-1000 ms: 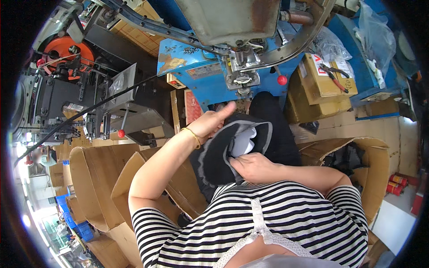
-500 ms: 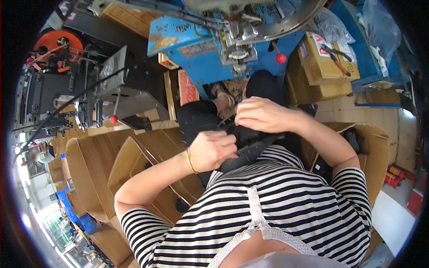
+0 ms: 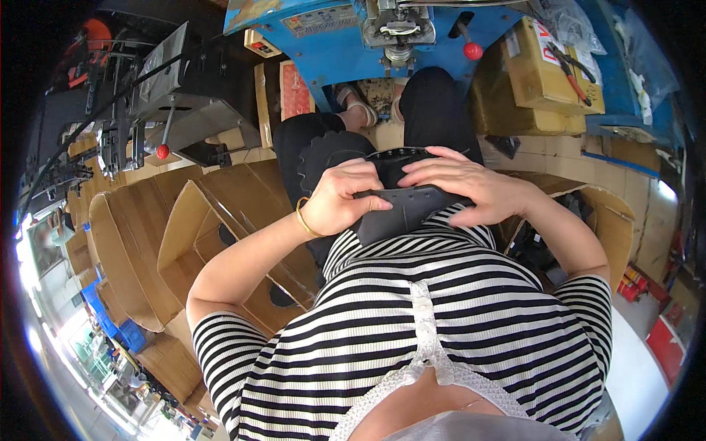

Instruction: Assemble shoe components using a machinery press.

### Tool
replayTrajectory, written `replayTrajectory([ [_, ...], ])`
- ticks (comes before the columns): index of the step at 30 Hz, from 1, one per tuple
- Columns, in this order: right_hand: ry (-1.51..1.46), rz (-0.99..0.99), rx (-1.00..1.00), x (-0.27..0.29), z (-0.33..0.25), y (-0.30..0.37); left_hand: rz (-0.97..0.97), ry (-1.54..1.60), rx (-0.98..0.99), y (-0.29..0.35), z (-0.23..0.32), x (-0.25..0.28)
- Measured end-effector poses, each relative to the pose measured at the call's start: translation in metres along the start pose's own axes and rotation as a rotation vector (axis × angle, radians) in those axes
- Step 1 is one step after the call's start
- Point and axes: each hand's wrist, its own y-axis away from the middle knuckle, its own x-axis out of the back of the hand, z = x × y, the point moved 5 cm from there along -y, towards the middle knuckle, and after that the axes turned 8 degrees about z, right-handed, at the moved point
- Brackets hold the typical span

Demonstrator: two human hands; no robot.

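Note:
A black leather shoe upper (image 3: 408, 209) with a row of small holes along its edge lies across my lap, close against my striped shirt. My left hand (image 3: 346, 195) is closed on its left side, thumb on top and fingers curled round the edge. Over its right side, my right hand (image 3: 478, 187) is open, its fingers stretched across the dark opening and touching the leather. A flat black piece with a scalloped edge (image 3: 327, 154) shows on my left thigh, beyond the left hand; whether it joins the upper I cannot tell.
Ahead stands a blue machine (image 3: 331, 55) with a red-knobbed lever (image 3: 472, 51). Pliers (image 3: 570, 73) rest on a cardboard box (image 3: 540, 92) at the right. Open cartons flank me, one on the left (image 3: 213, 220) and one holding black pieces on the right (image 3: 610, 213).
The upper has been turned and opened out, so its holed edge shows. My right hand has moved right and lower, its fingers now spread. The view has shifted, with the machine higher up.

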Motion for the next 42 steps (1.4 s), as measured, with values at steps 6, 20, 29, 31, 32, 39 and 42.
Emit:
replayTrajectory([
  [6, -0.036, 0.413, -0.032, 0.006, 0.022, -0.006, 0.032, -0.106, 0.156, -0.020, 0.000, 0.013],
  [20, -0.780, 0.861, -0.178, 0.068, 0.049, -0.013, 0.164, -1.091, -0.551, -0.085, 0.070, 0.075],
  [29, -0.970, 1.007, -0.161, 0.107, 0.072, -0.030, 0.303, -1.128, -0.503, -0.145, 0.059, 0.098],
  [31, -0.992, 1.014, -0.142, 0.108, 0.073, -0.029, 0.344, -1.123, -0.583, -0.143, 0.063, 0.095],
  [32, -0.976, 1.009, -0.116, 0.110, 0.070, -0.028, 0.366, -1.117, -0.628, -0.140, 0.066, 0.092],
  [39, -1.052, 0.974, -0.192, 0.120, 0.085, -0.031, 0.281, -1.097, -0.515, -0.164, 0.062, 0.102],
  [42, -1.085, 1.017, -0.273, 0.110, 0.097, -0.028, 0.267, -1.015, -0.450, -0.167, 0.055, 0.102],
])
